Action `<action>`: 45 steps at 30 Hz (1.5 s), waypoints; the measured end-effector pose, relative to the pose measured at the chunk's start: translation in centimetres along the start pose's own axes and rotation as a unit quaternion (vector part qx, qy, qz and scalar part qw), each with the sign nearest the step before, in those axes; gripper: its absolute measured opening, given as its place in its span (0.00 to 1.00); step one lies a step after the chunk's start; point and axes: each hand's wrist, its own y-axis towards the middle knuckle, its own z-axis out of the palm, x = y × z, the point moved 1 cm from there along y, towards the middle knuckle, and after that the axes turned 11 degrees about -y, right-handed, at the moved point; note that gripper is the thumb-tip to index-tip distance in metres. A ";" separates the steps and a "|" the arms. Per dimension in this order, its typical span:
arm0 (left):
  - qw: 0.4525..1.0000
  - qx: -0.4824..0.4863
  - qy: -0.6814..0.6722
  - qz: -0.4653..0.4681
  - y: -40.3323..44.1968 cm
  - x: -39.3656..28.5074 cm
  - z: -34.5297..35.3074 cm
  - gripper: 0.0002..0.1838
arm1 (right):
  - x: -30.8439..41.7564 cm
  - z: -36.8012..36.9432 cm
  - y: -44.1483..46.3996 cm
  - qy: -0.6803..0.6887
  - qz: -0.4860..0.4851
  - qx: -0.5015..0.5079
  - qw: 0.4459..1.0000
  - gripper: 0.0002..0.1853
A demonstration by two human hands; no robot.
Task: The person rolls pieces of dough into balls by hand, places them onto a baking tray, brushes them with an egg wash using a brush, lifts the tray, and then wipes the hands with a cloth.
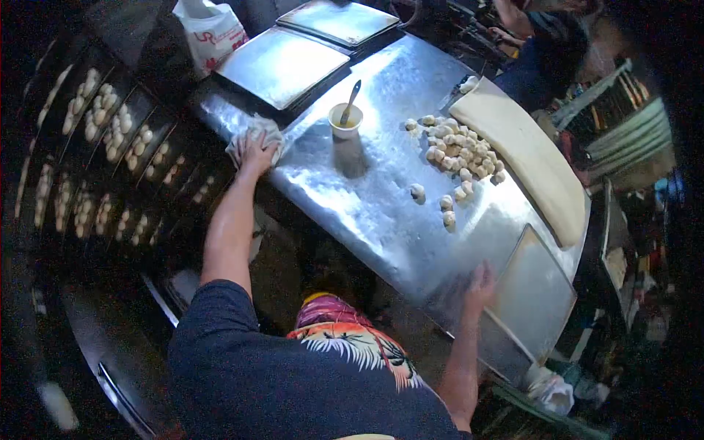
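My left hand (257, 152) presses on a crumpled white cloth (273, 139) at the left edge of the metal table (330, 198). Its fingers lie spread over the cloth. Near the table's front edge, my right hand (480, 284) is beside a flat metal tray (534, 293); motion blur softens its fingers, and whether it touches the tray is unclear. A white cup (345, 119) with a brush (352, 99) stands on the table. Small dough pieces (462, 150) are heaped right of it, next to a long slab of dough (521, 147).
Two metal trays (282, 66) (339, 22) lie at the table's far left. Racks with rolls (110, 125) stand at the left. Another person (543, 44) is beyond the far right side, and a white plastic bag (213, 37) is at the upper left.
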 end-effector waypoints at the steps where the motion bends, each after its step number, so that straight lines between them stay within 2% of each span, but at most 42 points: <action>1: 0.997 0.030 -0.071 -0.023 1.0 -0.1 0.4 0.21 | 3.0 0.9 -1.3 0.012 -0.009 -0.007 1.000 0.19; 2: 0.986 0.070 -0.139 -0.051 0.3 -0.4 0.2 0.19 | 5.4 1.9 -3.2 0.017 -0.012 -0.008 1.000 0.18; 4: 0.977 0.037 -0.210 -0.006 -3.1 -5.2 -2.2 0.15 | 10.3 7.1 -5.9 0.156 0.042 0.049 0.986 0.17; 5: 0.945 0.001 -0.325 -0.032 -5.8 -5.1 0.5 0.15 | 11.0 10.6 -6.2 0.169 0.049 0.114 0.978 0.18; 6: 0.855 0.059 -0.505 -0.100 -8.5 -6.0 1.8 0.17 | 12.8 14.0 -7.5 0.203 0.058 0.158 0.965 0.20; 7: 0.811 0.126 -0.556 -0.132 -9.8 -12.6 -4.8 0.16 | 15.3 17.5 -8.3 0.274 0.086 0.191 0.939 0.24; 8: 0.884 0.189 -0.421 0.078 -14.5 -13.9 -1.6 0.22 | 17.8 21.5 -9.4 0.397 0.170 0.149 0.890 0.26; 9: 0.893 0.178 -0.294 0.290 -19.4 -15.1 1.6 0.30 | 18.9 23.5 -9.3 0.426 0.185 0.163 0.870 0.26; 10: 0.855 0.246 -0.392 0.236 -19.4 -19.1 -2.2 0.34 | 19.3 24.3 -9.1 0.442 0.198 0.181 0.856 0.26; 12: 0.740 0.343 -0.571 0.090 -19.2 -27.6 -10.8 0.42 | 18.9 23.7 -7.9 0.468 0.207 0.197 0.836 0.26; 14: 0.528 0.580 -0.619 0.046 -14.7 -27.5 -18.1 0.41 | 18.2 20.4 -6.2 0.510 0.202 0.209 0.810 0.27; 15: 0.537 0.597 -0.593 0.056 -14.2 -26.9 -18.5 0.36 | 18.1 18.6 -5.8 0.540 0.204 0.224 0.785 0.27; 16: 0.499 0.535 -0.676 0.086 -14.0 -26.8 -16.3 0.34 | 18.7 16.9 -5.4 0.596 0.211 0.258 0.731 0.27; 17: 0.570 0.406 -0.694 0.168 -11.3 -29.2 -17.9 0.34 | 18.1 16.4 -5.6 0.620 0.212 0.281 0.701 0.25; 18: 0.582 0.370 -0.716 0.109 -8.8 -33.1 -19.7 0.45 | 17.3 16.5 -7.0 0.641 0.222 0.308 0.667 0.23; 19: 0.586 0.292 -0.741 0.148 -6.2 -36.5 -20.5 0.45 | 16.6 17.1 -8.6 0.651 0.221 0.331 0.647 0.24; 20: 0.566 0.240 -0.773 0.156 -4.0 -40.2 -21.8 0.44 | 16.5 18.0 -10.7 0.651 0.207 0.346 0.643 0.24; 22: 0.539 0.154 -0.811 0.167 -0.7 -46.5 -19.4 0.40 | 17.7 18.9 -14.3 0.651 0.165 0.374 0.640 0.26; 24: 0.484 0.082 -0.869 0.057 -3.0 -50.9 -18.3 0.37 | 20.9 16.0 -14.8 0.668 0.141 0.398 0.613 0.28; 25: 0.481 0.109 -0.870 0.016 -4.9 -51.9 -16.3 0.36 | 22.2 13.8 -14.5 0.679 0.135 0.407 0.597 0.29; 27: 0.471 0.135 -0.871 0.026 -9.2 -52.2 -14.8 0.34 | 22.8 10.6 -13.6 0.705 0.124 0.412 0.564 0.31; 28: 0.463 0.147 -0.873 0.035 -10.8 -52.2 -14.5 0.34 | 21.1 10.9 -11.8 0.726 0.083 0.369 0.575 0.30; 29: 0.382 0.180 -0.906 -0.013 -13.1 -51.7 -14.0 0.31 | 18.1 12.1 -9.8 0.741 0.046 0.329 0.584 0.28; 30: 0.326 0.244 -0.913 -0.030 -15.2 -50.8 -13.3 0.30 | 16.3 12.5 -8.2 0.751 0.010 0.292 0.592 0.27; 31: 0.306 0.266 -0.911 -0.077 -18.1 -50.5 -13.8 0.30 | 15.9 9.9 -5.7 0.474 -0.170 0.164 0.848 0.26; 32: 0.368 0.283 -0.885 -0.041 -20.6 -49.8 -14.4 0.30 | 15.3 7.5 -4.7 0.472 -0.163 0.150 0.853 0.26; 33: 0.474 0.295 -0.829 0.031 -23.0 -47.0 -13.4 0.31 | 14.7 5.0 -3.7 0.470 -0.155 0.136 0.858 0.25; 34: 0.633 0.287 -0.714 0.083 -24.6 -44.2 -14.3 0.35 | 14.6 3.5 -2.9 0.740 0.033 0.249 0.624 0.24; 35: 0.656 0.230 -0.717 0.047 -25.2 -42.1 -13.9 0.38 | 16.5 0.8 -1.9 0.732 0.007 0.245 0.636 0.25; 36: 0.586 0.251 -0.770 -0.041 -24.8 -41.6 -14.6 0.40 | 17.2 0.8 -1.4 0.564 -0.093 0.266 0.776 0.27; 37: 0.506 0.254 -0.813 -0.134 -24.6 -40.9 -15.2 0.41 | 17.5 1.3 -2.0 0.364 -0.178 0.272 0.873 0.29; 38: 0.394 0.291 -0.851 -0.191 -24.2 -41.6 -16.3 0.42 | 17.4 4.1 -3.1 0.083 -0.239 0.231 0.939 0.32; 39: 0.280 0.316 -0.869 -0.258 -23.9 -42.2 -17.5 0.43 | 17.3 6.9 -4.1 -0.206 -0.292 0.176 0.917 0.35; 40: 0.260 0.325 -0.878 -0.237 -22.9 -43.1 -17.2 0.44 | 16.9 7.8 -6.3 -0.210 -0.371 0.105 0.899 0.39; 42: 0.016 0.369 -0.909 -0.193 -21.7 -38.7 -10.1 0.39 | 18.6 7.1 -4.2 -0.239 -0.307 0.217 0.895 0.43; 43: 0.265 0.299 -0.892 -0.210 -21.9 -39.9 -12.4 0.35 | 22.3 3.8 -5.0 -0.312 -0.325 0.153 0.880 0.44; 44: 0.322 0.267 -0.899 -0.133 -22.5 -38.5 -11.6 0.35 | 27.1 -0.1 -6.6 -0.382 -0.336 0.091 0.856 0.44; 45: 0.181 0.327 -0.915 -0.150 -22.6 -38.6 -12.4 0.35 | 30.7 -1.4 -6.2 -0.358 -0.337 0.088 0.866 0.44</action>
